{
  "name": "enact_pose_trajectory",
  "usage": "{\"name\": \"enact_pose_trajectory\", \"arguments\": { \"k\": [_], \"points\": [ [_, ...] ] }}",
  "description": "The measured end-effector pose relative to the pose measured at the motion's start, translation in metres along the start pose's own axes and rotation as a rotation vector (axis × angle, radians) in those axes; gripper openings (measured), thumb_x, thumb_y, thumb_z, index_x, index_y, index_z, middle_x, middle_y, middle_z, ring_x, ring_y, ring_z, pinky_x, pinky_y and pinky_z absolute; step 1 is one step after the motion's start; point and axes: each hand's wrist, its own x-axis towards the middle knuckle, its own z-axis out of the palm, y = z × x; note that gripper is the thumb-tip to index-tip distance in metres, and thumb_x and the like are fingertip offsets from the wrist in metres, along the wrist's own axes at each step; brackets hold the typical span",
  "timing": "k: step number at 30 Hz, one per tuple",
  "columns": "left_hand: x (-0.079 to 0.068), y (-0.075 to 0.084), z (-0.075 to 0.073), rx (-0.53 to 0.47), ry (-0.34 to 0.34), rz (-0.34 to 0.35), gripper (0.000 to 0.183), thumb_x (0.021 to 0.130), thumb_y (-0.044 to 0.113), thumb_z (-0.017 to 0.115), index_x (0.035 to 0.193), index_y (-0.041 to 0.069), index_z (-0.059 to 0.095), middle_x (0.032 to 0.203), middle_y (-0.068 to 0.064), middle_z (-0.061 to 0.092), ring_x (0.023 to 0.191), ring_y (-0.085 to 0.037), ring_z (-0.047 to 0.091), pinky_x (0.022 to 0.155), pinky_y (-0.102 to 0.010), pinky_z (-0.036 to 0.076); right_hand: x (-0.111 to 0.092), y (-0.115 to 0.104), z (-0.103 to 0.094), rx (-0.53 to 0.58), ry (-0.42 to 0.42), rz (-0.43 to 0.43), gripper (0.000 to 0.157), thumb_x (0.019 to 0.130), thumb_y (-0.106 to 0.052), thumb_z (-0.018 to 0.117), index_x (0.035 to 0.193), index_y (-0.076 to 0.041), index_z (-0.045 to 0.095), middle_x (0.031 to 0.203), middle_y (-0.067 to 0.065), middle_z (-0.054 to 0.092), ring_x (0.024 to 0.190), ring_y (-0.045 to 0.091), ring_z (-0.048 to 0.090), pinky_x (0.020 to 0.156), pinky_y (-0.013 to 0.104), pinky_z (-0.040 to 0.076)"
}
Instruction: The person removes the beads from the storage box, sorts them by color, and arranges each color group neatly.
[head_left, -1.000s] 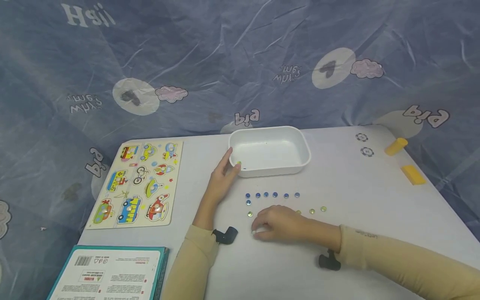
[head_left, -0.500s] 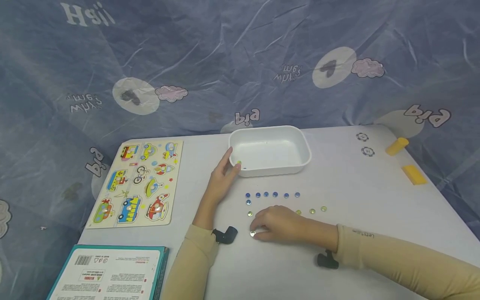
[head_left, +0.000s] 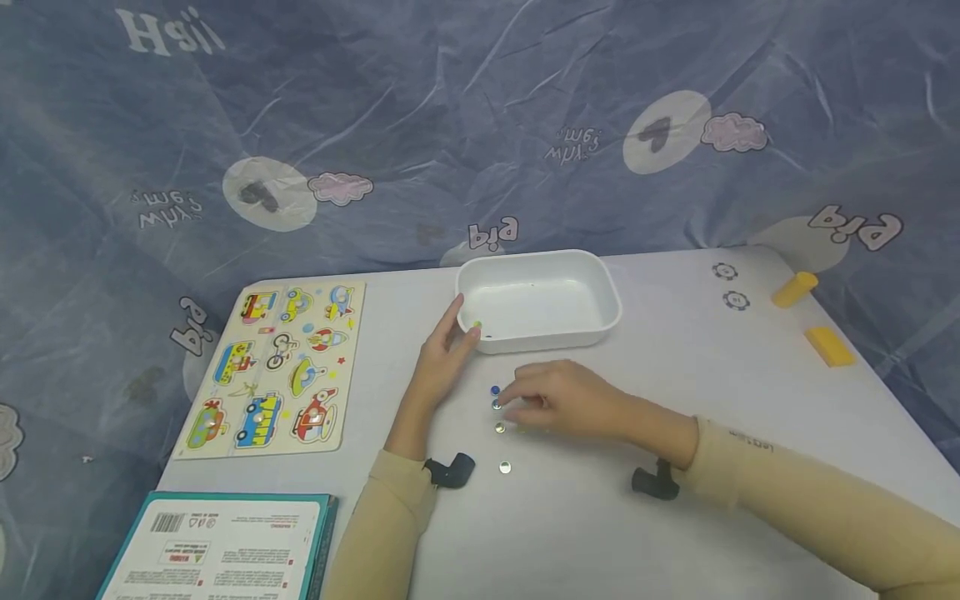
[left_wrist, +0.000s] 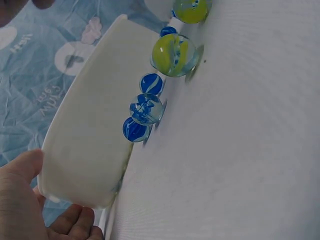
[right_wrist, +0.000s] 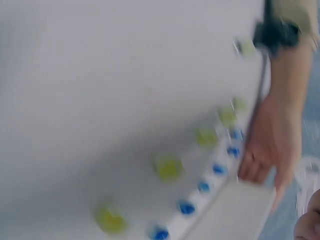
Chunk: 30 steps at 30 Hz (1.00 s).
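Observation:
My left hand [head_left: 442, 362] grips the near left corner of a white plastic tub [head_left: 543, 342], thumb at the rim and fingers against its outer side. In the head view my right hand [head_left: 566, 400] hovers over the marbles, thumb and fingers apart, with nothing seen between them. A blue marble [head_left: 495, 390], a second just nearer, and a yellow-green marble [head_left: 500, 427] show left of its fingertips. A pale clear marble [head_left: 505, 467] lies alone nearer the front. The right wrist view, blurred, shows a row of blue marbles [right_wrist: 186, 207] beside a row of yellow-green marbles [right_wrist: 167, 169].
At left lies a vehicle puzzle board [head_left: 273, 371], with a teal-edged box [head_left: 225, 546] nearer the front. On the right edge stand a yellow cylinder [head_left: 794, 290] and a yellow block [head_left: 829, 347]. A blue-grey printed cloth [head_left: 480, 125] hangs behind the table.
My right hand has let go of the pale marble, which stays at the front, and has moved away toward the blue row, covering most of both rows. My left hand stays on the tub.

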Motion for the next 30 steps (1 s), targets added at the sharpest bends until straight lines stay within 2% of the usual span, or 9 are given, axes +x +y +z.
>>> {"name": "enact_pose_trajectory", "arguments": {
  "k": [5, 10, 14, 20, 24, 30],
  "points": [
    [0.0, 0.0, 0.0, 0.007, 0.005, 0.0, 0.059, 0.09, 0.056, 0.052, 0.14, 0.057, 0.02, 0.152, 0.018, 0.03, 0.142, -0.014, 0.031, 0.116, -0.043, 0.029, 0.022, 0.021, -0.027, -0.024, 0.097, 0.099, 0.016, 0.087, -0.033, 0.069, 0.102, -0.029, 0.071, 0.067, -0.015, 0.049, 0.059, 0.002, 0.044, 0.052, 0.018, 0.04],
    [0.001, 0.0, 0.0, 0.0, 0.009, -0.008, 0.06, 0.089, 0.059, 0.051, 0.141, 0.056, 0.021, 0.152, 0.019, 0.029, 0.142, -0.014, 0.031, 0.116, -0.043, 0.029, 0.043, 0.052, -0.04, -0.067, 0.112, 0.211, 0.021, 0.088, -0.033, 0.068, 0.107, -0.024, 0.07, 0.066, -0.008, 0.05, 0.06, 0.008, 0.044, 0.055, 0.023, 0.04],
    [0.001, 0.001, 0.0, -0.013, 0.003, -0.018, 0.06, 0.089, 0.058, 0.051, 0.14, 0.056, 0.021, 0.152, 0.019, 0.029, 0.142, -0.015, 0.03, 0.116, -0.044, 0.029, 0.056, 0.075, -0.039, -0.06, 0.052, 0.303, 0.025, 0.087, -0.032, 0.069, 0.11, -0.022, 0.07, 0.068, -0.005, 0.053, 0.064, 0.012, 0.047, 0.059, 0.026, 0.042],
    [0.001, 0.0, 0.0, -0.016, 0.004, -0.023, 0.058, 0.089, 0.058, 0.052, 0.139, 0.058, 0.021, 0.152, 0.017, 0.03, 0.142, -0.016, 0.031, 0.116, -0.045, 0.029, 0.073, 0.097, -0.029, -0.007, -0.113, 0.402, 0.026, 0.085, -0.033, 0.071, 0.109, -0.025, 0.07, 0.076, -0.004, 0.059, 0.075, 0.014, 0.052, 0.07, 0.028, 0.046],
    [0.001, -0.001, 0.0, -0.013, 0.013, -0.021, 0.058, 0.09, 0.057, 0.052, 0.139, 0.058, 0.022, 0.151, 0.016, 0.032, 0.142, -0.017, 0.032, 0.115, -0.046, 0.03, 0.083, 0.102, -0.023, -0.008, -0.2, 0.411, 0.023, 0.083, -0.032, 0.073, 0.106, -0.025, 0.072, 0.076, -0.005, 0.063, 0.076, 0.013, 0.055, 0.073, 0.027, 0.047],
    [0.001, -0.002, 0.0, -0.007, 0.013, -0.01, 0.059, 0.09, 0.055, 0.052, 0.141, 0.055, 0.022, 0.151, 0.015, 0.033, 0.141, -0.016, 0.033, 0.115, -0.045, 0.031, 0.092, 0.103, -0.018, 0.008, -0.257, 0.398, 0.018, 0.083, -0.019, 0.072, 0.1, -0.022, 0.075, 0.079, -0.003, 0.067, 0.073, 0.013, 0.056, 0.073, 0.027, 0.049]
  ]
}}
